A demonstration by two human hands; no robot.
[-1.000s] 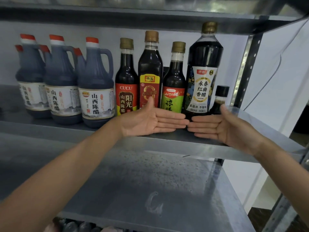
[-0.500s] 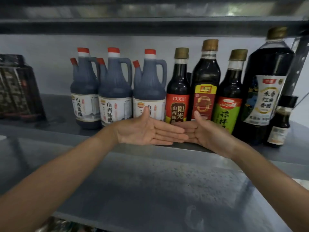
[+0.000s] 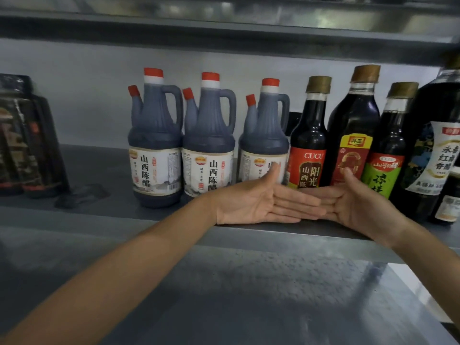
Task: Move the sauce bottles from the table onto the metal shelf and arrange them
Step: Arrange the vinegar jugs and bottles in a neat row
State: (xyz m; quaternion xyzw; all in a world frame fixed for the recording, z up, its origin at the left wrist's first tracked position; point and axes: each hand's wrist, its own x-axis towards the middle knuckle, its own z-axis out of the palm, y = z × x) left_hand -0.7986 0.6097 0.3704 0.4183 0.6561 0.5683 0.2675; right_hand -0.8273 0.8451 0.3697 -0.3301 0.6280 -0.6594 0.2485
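Sauce bottles stand in a row on the metal shelf (image 3: 104, 215). Three grey jugs with red caps and white labels (image 3: 155, 145) (image 3: 209, 145) (image 3: 263, 145) stand left of centre. To their right are slim dark bottles: a red-labelled one (image 3: 308, 135), a yellow-and-red-labelled one (image 3: 353, 130), a green-labelled one (image 3: 390, 150), a big dark bottle (image 3: 438, 135) and a small one (image 3: 448, 207). My left hand (image 3: 258, 202) and my right hand (image 3: 358, 202) are flat, palms facing the bottles, fingertips overlapping at the shelf's front edge. Neither holds anything.
A dark wrapped pack (image 3: 27, 140) stands at the shelf's far left, with a bare gap between it and the jugs. Another shelf board (image 3: 224, 33) runs close above the bottle caps. A lower metal shelf (image 3: 249, 295) lies beneath my arms.
The view has swung left, so the bottles now sit further right. My two flat hands have slid left along the front of the row, and their fingertips now overlap.
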